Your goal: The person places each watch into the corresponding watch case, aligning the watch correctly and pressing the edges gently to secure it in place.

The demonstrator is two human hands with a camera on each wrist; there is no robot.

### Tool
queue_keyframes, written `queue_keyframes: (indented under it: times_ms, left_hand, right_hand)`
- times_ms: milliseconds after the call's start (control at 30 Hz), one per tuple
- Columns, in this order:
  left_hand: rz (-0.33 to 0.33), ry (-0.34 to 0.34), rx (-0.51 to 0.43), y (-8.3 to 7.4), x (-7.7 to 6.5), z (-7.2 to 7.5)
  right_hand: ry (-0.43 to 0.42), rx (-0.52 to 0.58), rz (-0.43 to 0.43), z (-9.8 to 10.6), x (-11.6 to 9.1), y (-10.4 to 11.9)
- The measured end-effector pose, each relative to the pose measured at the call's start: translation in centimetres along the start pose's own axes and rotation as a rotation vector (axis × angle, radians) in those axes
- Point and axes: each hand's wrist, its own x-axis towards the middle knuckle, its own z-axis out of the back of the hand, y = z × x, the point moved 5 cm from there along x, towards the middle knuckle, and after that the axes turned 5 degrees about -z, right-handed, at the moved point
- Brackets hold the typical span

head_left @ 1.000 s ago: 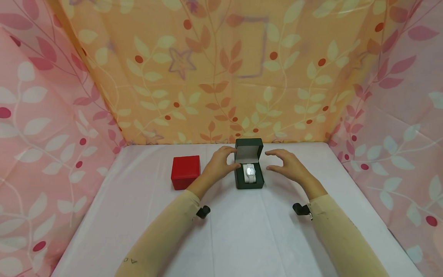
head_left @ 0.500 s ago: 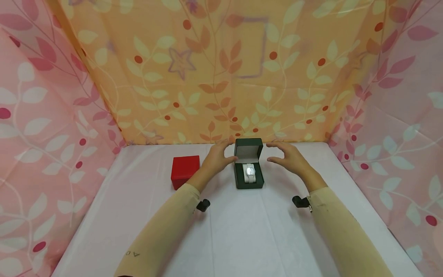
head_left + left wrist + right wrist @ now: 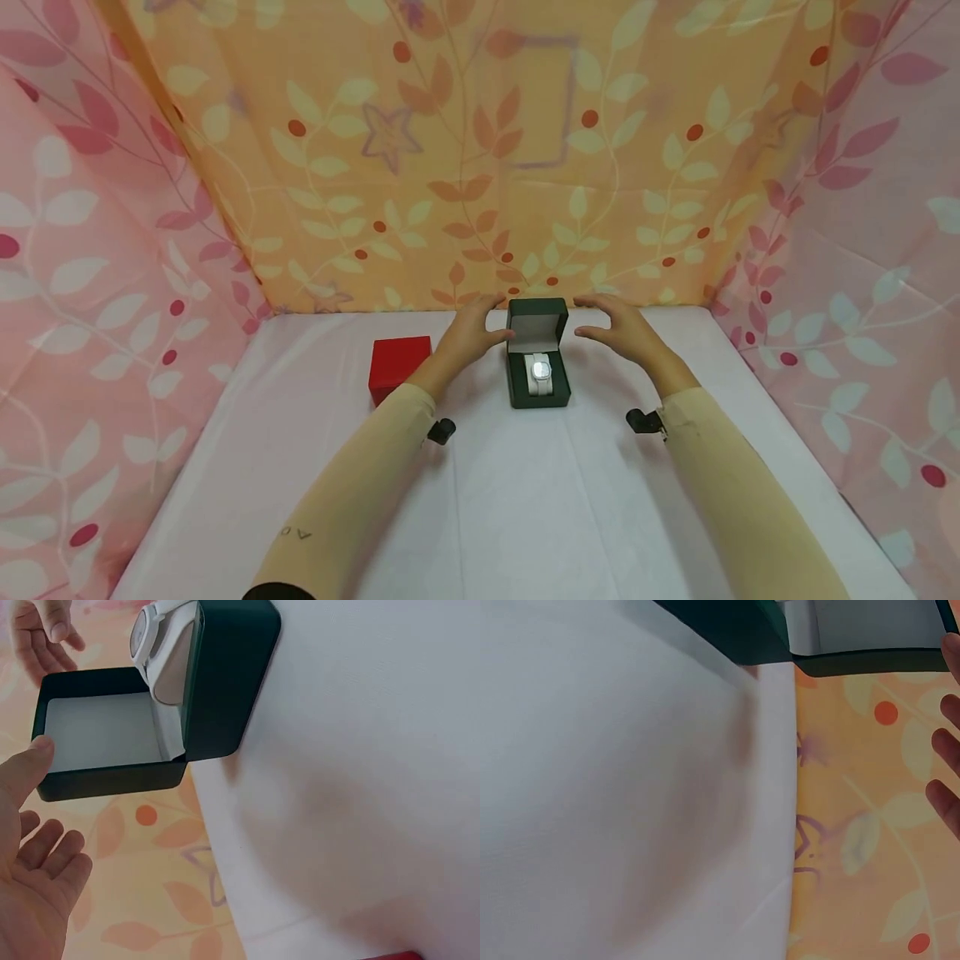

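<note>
A dark green watch box (image 3: pixel 538 399) stands on the white table with its lid (image 3: pixel 537 323) raised, showing a pale lining. Inside it sits a white wristwatch (image 3: pixel 540 371) wrapped round a light cushion. My left hand (image 3: pixel 471 332) is beside the lid's left side, fingers parted from the thumb; whether the thumb touches the lid, I cannot tell. On the other side my right hand (image 3: pixel 621 331) hovers just off the lid, thumb and fingers spread apart. In the left wrist view, the left fingers (image 3: pixel 56 851) are relaxed and hold nothing.
A red box (image 3: pixel 399 365), closed, lies left of the green one, partly behind my left forearm. The white tabletop (image 3: pixel 525 500) ends at a yellow patterned cloth (image 3: pixel 465 167) at the back. Pink patterned cloths hang on both sides.
Both hands have moved slightly forward, from beside the watch to beside the raised lid. The green box, the watch and the red box have stayed where they were.
</note>
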Motion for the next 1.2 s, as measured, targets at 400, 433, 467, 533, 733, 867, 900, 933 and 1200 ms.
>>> queue_keyframes:
  times_ms: [400, 433, 467, 533, 733, 867, 900, 933, 1200]
  left_hand:
    - [0.001, 0.019, -0.030, 0.0, 1.2, 0.3]
    - [0.002, 0.022, -0.035, -0.1, 1.3, 0.3]
    - [-0.001, 0.023, -0.037, -0.1, 1.4, 0.3]
    - [-0.007, 0.030, -0.038, 0.0, 1.6, 0.3]
    - [-0.054, 0.031, -0.012, -0.2, 2.2, 0.0]
    - [-0.062, 0.033, 0.016, -0.3, 2.4, -0.2]
    - [-0.061, 0.033, 0.020, -0.4, 2.4, -0.2]
    - [-0.062, 0.034, 0.020, -0.4, 2.4, -0.2]
    - [-0.015, 0.035, -0.015, -0.3, 2.3, -0.6]
  right_hand:
    - [0.019, 0.013, 0.007, 0.1, 1.8, -0.1]
    - [0.026, 0.015, 0.007, 0.0, 2.0, -0.1]
    - [0.035, 0.017, 0.006, 0.0, 2.1, -0.1]
    - [0.051, 0.017, 0.005, -0.2, 2.4, -0.1]
    - [0.077, 0.021, 0.013, -0.3, 2.8, 0.0]
    - [0.087, 0.019, 0.032, -0.3, 2.9, 0.3]
    - [0.089, 0.024, 0.036, -0.4, 2.9, 0.4]
    - [0.092, 0.027, 0.040, -0.4, 3.0, 0.4]
    - [0.112, 0.028, 0.029, -0.8, 3.0, 0.3]
